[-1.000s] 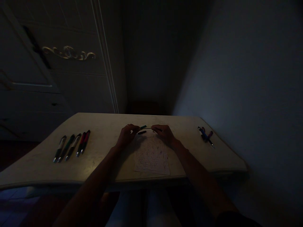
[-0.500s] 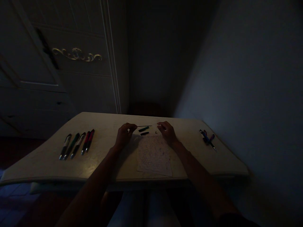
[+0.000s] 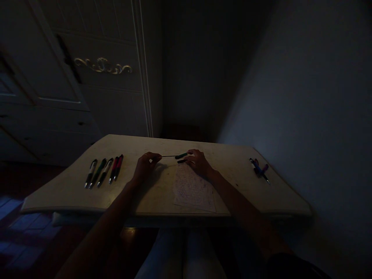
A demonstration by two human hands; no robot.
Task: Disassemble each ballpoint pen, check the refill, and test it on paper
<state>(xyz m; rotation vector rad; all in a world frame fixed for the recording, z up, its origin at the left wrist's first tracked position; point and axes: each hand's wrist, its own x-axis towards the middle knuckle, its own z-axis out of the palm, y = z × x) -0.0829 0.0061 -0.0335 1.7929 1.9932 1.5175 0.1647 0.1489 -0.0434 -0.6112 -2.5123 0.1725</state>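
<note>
My left hand pinches one end of a thin dark pen refill, which points right above the table. My right hand is at the right ends of a green pen barrel and a short black pen part. Its thumb and forefinger are apart, with the fingertips at these two pieces. Whether they grip either piece is hard to make out in the dim light. Below the hands lies a scribbled sheet of paper, partly under my right wrist.
On the left of the pale table several pens lie in a row. A small pile of pens lies near the right edge. A cabinet stands behind on the left, and a wall rises on the right.
My right hand has moved left and reached the green barrel and black part. My left hand has drawn a little left with the refill. The view has shifted slightly.
</note>
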